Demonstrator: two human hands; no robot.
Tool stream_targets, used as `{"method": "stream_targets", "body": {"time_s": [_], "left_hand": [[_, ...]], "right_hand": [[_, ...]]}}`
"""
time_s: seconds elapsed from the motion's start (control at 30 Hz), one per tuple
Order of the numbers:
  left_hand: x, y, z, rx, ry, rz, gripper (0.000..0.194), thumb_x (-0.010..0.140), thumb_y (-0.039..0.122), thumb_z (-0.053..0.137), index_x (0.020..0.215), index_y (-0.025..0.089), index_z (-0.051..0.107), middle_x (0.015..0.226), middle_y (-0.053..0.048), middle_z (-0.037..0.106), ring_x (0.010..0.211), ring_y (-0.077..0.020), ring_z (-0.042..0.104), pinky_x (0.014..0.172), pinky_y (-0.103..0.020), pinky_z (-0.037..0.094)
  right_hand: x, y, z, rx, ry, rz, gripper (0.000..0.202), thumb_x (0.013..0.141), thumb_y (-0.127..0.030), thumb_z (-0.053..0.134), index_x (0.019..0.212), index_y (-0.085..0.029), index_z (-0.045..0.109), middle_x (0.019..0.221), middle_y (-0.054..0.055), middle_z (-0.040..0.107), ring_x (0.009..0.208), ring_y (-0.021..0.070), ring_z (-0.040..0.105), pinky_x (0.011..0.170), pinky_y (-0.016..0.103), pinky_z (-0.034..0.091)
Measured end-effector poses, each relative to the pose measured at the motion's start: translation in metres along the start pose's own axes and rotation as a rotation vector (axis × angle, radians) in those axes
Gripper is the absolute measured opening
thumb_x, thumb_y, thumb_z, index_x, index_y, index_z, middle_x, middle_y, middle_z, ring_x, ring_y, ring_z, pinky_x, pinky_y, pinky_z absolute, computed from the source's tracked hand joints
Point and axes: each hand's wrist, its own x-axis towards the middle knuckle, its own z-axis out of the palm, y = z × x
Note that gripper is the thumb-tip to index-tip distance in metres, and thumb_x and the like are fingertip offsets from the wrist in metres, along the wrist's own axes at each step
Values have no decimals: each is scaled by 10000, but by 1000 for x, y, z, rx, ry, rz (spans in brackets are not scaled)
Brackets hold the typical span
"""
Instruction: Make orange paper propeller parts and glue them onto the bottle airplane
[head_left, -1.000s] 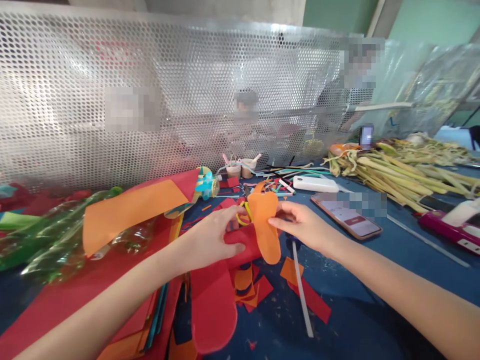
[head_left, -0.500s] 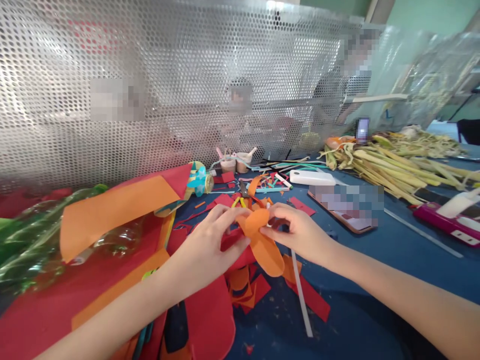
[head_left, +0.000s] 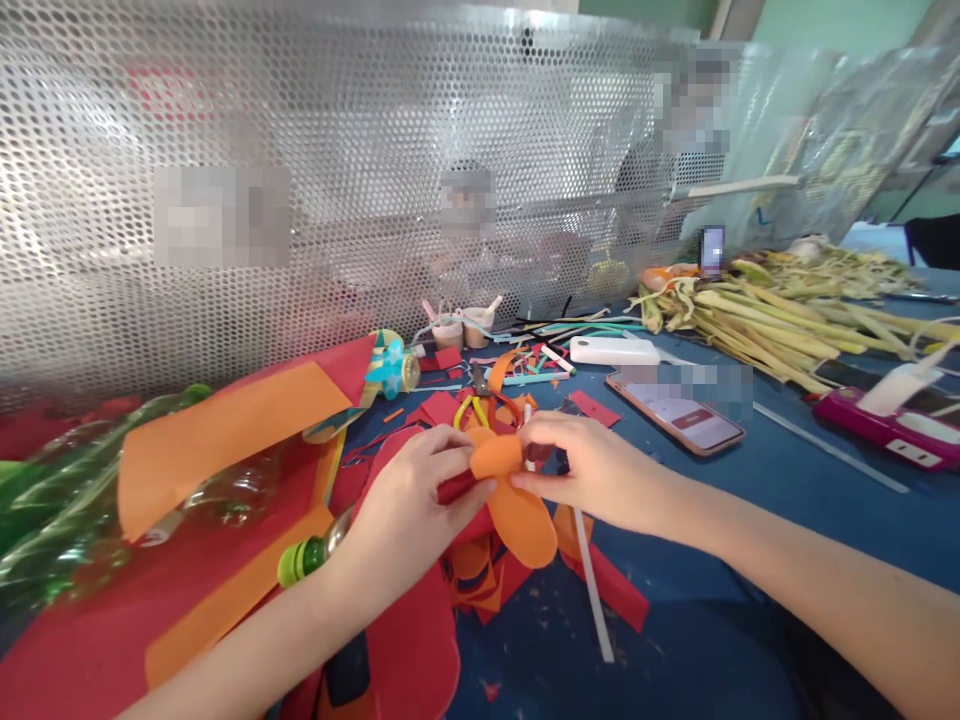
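Both hands meet over the middle of the table on an orange sheet cut-out with rounded, petal-like lobes (head_left: 525,525). My left hand (head_left: 416,490) pinches its left side between thumb and fingers. From the other side, my right hand (head_left: 581,460) has its fingertips closed on the right edge. One lobe hangs toward me, while a shorter one is bent over at the top. A small whitish thing (head_left: 529,425) shows by my right fingertips, too hidden to name. Beneath my left hand lies a rounded red piece (head_left: 420,640). Pliers (head_left: 480,385) lie just beyond the hands.
Green plastic bottles (head_left: 142,450), an orange sheet (head_left: 232,430) and a green-capped bottle (head_left: 300,562) lie left. Right are a phone (head_left: 679,415), a white device (head_left: 615,350), a magenta power strip (head_left: 885,425) and dried stalks (head_left: 765,325). A perforated screen (head_left: 360,200) stands behind.
The view has shifted slightly. The cut-out's upper lobe is now folded lower between my fingers. The green-capped bottle by my left forearm shows more. Both hands keep their hold.
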Motion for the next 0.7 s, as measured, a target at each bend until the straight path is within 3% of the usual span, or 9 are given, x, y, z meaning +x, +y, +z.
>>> {"method": "stream_targets", "body": {"time_s": [0.13, 0.23, 0.33, 0.43, 0.53, 0.7], "left_hand": [[-1, -2, -1, 8, -21, 3, 108, 833, 194, 611, 866, 215, 711, 916, -29, 631, 847, -181, 604, 768, -305, 477], [0, -4, -5, -57, -61, -26, 109, 830, 221, 611, 831, 237, 718, 907, -20, 642, 835, -178, 616, 753, -294, 487], [3, -5, -9, -163, -84, -107, 76, 787, 267, 651, 778, 258, 726, 868, -9, 670, 804, -186, 629, 744, -296, 501], [9, -4, -13, -339, -61, -273, 90, 729, 297, 689, 789, 253, 739, 869, -20, 722, 831, -220, 653, 794, -335, 520], [14, -2, -15, -571, -5, -475, 155, 692, 314, 712, 822, 237, 747, 867, -28, 746, 887, -238, 666, 832, -353, 530], [14, 1, -17, -728, 104, -655, 199, 689, 379, 743, 801, 214, 736, 857, -22, 736, 896, -213, 668, 810, -293, 531]], "right_hand": [[-2, 7, -36, -44, -148, 111, 155, 852, -248, 599, 997, -200, 621, 945, 34, 691, 824, 162, 643, 738, 275, 489], [-8, 23, -56, -440, -287, 296, 152, 841, -322, 603, 910, -192, 640, 872, 58, 691, 800, 227, 648, 698, 329, 475], [-15, 41, -56, -685, -318, 382, 252, 834, -361, 604, 960, -144, 627, 971, 137, 656, 920, 305, 624, 755, 388, 467], [-19, 52, -49, -627, -362, 369, 312, 806, -411, 624, 988, -159, 604, 1004, 122, 616, 919, 292, 614, 735, 370, 478], [-23, 57, -46, -589, -385, 345, 281, 795, -346, 629, 1011, -174, 579, 1015, 102, 586, 896, 273, 617, 716, 354, 487], [-28, 56, -61, -463, -317, 327, 258, 834, -332, 529, 1030, -181, 604, 1061, 118, 605, 932, 278, 624, 773, 367, 496]]}}
